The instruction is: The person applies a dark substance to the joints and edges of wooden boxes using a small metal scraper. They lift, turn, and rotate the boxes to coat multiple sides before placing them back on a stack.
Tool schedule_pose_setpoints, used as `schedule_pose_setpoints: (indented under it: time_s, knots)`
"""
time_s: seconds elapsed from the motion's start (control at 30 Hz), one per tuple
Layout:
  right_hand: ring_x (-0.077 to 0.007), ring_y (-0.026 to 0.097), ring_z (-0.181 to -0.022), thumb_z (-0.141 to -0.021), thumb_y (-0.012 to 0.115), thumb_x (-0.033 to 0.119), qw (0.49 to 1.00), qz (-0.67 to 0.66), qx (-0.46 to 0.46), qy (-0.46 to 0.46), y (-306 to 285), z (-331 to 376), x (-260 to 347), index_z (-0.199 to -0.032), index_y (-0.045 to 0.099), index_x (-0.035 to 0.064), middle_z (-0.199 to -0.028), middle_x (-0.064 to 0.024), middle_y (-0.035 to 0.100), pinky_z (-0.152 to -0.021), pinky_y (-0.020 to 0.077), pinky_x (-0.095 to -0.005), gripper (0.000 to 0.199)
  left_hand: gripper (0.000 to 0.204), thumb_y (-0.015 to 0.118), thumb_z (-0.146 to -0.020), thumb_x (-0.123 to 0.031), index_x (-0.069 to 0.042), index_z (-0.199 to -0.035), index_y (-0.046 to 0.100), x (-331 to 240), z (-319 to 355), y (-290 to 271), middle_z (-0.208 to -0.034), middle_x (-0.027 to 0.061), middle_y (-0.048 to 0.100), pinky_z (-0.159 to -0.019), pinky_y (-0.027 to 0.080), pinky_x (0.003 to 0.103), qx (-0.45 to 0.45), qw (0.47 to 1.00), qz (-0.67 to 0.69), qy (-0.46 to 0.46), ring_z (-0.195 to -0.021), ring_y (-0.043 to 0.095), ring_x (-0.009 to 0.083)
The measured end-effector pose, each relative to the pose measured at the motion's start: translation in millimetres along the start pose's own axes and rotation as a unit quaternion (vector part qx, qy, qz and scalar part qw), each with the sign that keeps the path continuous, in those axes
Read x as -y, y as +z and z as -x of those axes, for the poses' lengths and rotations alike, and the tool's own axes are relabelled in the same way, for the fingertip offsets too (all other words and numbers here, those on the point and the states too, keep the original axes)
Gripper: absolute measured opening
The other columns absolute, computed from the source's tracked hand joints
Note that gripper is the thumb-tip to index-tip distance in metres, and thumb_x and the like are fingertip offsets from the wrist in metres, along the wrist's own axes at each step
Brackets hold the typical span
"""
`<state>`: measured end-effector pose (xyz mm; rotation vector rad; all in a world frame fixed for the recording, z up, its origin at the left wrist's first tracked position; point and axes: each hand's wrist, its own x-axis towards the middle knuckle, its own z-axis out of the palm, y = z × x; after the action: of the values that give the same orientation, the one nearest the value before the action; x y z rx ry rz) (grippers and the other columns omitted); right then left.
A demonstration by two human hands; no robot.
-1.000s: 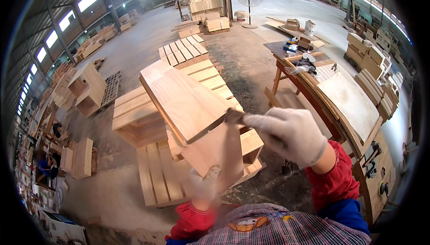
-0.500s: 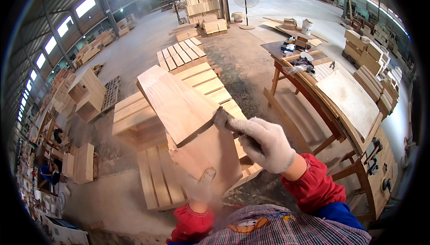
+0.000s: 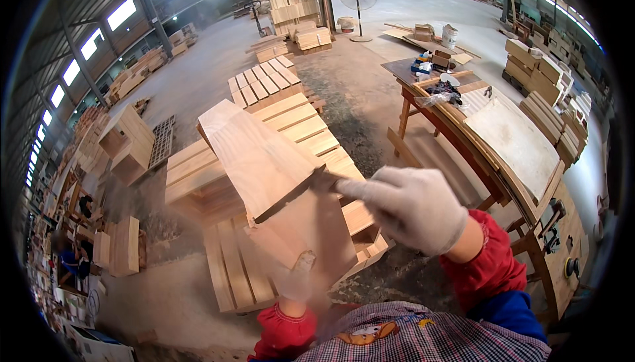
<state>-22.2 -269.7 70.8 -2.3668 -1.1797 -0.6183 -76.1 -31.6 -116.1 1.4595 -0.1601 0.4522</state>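
A small dark piece (image 3: 325, 180) is pinched in the gloved right grip (image 3: 417, 210) at the near edge of the wooden box (image 3: 258, 150), seemingly for fine control. The near face (image 3: 297, 229) is touched by the left grip (image 3: 296, 281), apparently for steadiness, though its closing cannot be told. The box is laid askew upon a slatted wooden stack (image 3: 234, 266), by which a convenient height is probably given.

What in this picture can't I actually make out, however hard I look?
In the head view:
What the dark piece is: small, and partly covered by the right hand holding it.
How the left hand grips: it is blurred.
The underside of the pale wooden piece: turned away from the camera.
What the distant person in blue is doing: too small, near the rim.
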Motion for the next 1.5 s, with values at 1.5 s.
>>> schedule_pose_setpoints:
  time_s: [1.5]
  knots:
    - [-0.0285,0.062,-0.065,-0.074,0.064,-0.001,0.973,-0.223,-0.031,0.053,53,8,55,-0.130,0.052,0.0038,-0.081,-0.0131,0.060,-0.056,0.0500,-0.0338,0.057,0.033,0.055,-0.086,0.006,0.007,-0.119,0.056,-32,-2,12,-0.108,0.0116,0.066,-0.083,0.053,0.029,-0.022,0.993,0.097,-0.068,-0.095,0.065,0.0183]
